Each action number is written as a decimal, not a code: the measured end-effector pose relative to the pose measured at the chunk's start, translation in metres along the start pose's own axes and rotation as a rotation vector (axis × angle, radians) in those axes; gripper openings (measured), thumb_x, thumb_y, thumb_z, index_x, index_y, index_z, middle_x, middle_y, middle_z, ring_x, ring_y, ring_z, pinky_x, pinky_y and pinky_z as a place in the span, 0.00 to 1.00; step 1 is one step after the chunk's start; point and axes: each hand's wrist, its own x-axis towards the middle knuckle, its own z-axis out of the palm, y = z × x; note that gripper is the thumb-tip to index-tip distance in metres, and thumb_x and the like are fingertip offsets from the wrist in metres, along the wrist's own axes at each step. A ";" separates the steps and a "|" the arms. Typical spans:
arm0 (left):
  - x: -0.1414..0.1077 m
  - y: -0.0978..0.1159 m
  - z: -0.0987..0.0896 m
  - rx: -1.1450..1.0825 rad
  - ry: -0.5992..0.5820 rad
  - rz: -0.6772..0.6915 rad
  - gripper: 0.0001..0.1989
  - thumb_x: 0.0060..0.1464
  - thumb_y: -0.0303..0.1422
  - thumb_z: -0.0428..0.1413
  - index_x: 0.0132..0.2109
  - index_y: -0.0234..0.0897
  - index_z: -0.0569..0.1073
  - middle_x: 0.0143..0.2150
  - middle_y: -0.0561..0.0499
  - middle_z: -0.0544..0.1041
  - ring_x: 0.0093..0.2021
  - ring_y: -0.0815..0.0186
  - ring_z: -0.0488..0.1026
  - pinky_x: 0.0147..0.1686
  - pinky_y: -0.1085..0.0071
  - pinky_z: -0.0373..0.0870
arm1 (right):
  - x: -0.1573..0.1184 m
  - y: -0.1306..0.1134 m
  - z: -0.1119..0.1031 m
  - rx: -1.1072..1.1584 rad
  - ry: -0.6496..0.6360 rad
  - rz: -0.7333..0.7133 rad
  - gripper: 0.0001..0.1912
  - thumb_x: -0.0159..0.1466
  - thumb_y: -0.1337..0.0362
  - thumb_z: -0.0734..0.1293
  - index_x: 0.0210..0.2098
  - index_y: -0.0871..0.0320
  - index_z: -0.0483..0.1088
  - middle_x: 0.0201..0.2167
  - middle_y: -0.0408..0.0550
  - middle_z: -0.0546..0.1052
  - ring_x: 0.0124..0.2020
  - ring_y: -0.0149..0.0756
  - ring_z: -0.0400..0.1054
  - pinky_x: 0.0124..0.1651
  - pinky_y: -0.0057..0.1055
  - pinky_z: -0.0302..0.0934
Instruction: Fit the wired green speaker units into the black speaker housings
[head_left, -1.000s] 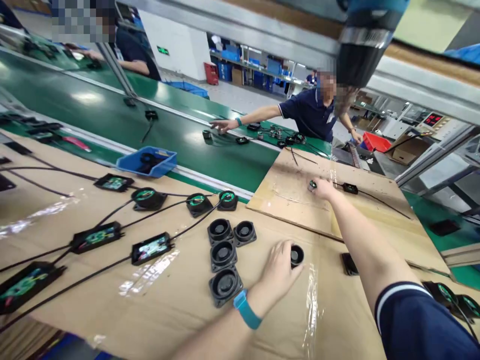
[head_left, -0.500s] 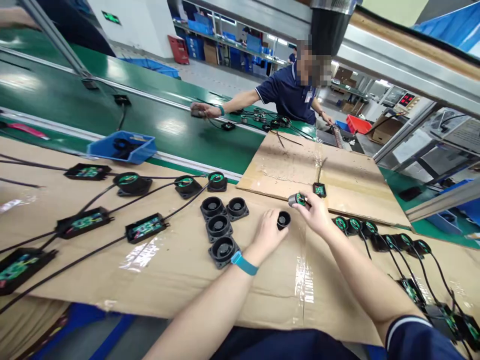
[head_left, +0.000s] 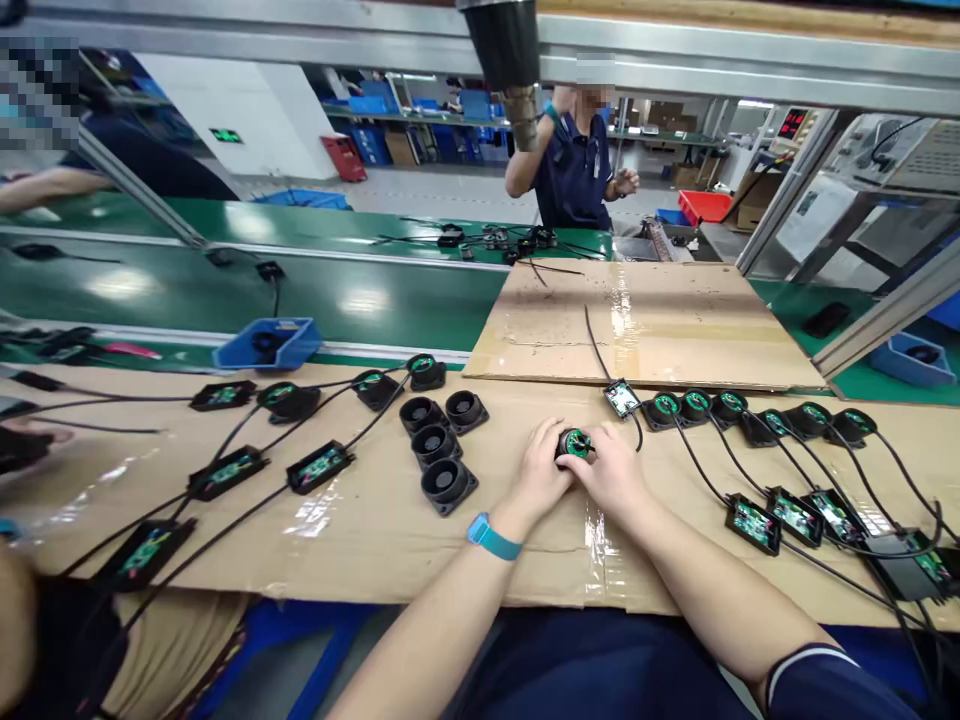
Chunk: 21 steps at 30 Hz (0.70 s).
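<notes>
Between my hands, over the cardboard, is a round black housing with a green circuit board showing in its top. My left hand wraps its left side, a teal band on the wrist. Fingers of my right hand press on it from the right. A thin cable runs from it to a small open box with a pale board, just behind my right hand. Left of my hands stand several black round housings without visible boards.
Cabled round units and boxes with green boards lie at the right; similar boxes lie at the left. Behind are a blue bin, a raised cardboard sheet and a person. A dark tool hangs above.
My right hand has brought the part with the green board down into the black housing at my left hand. The person opposite has raised an arm. The view has shifted.
</notes>
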 end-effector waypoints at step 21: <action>0.010 -0.012 -0.008 -0.623 -0.017 -0.250 0.54 0.51 0.60 0.60 0.71 0.32 0.49 0.64 0.29 0.65 0.66 0.48 0.64 0.66 0.48 0.60 | 0.010 0.039 0.013 0.029 -0.189 -0.242 0.18 0.66 0.53 0.67 0.53 0.53 0.71 0.50 0.54 0.78 0.51 0.49 0.75 0.52 0.46 0.71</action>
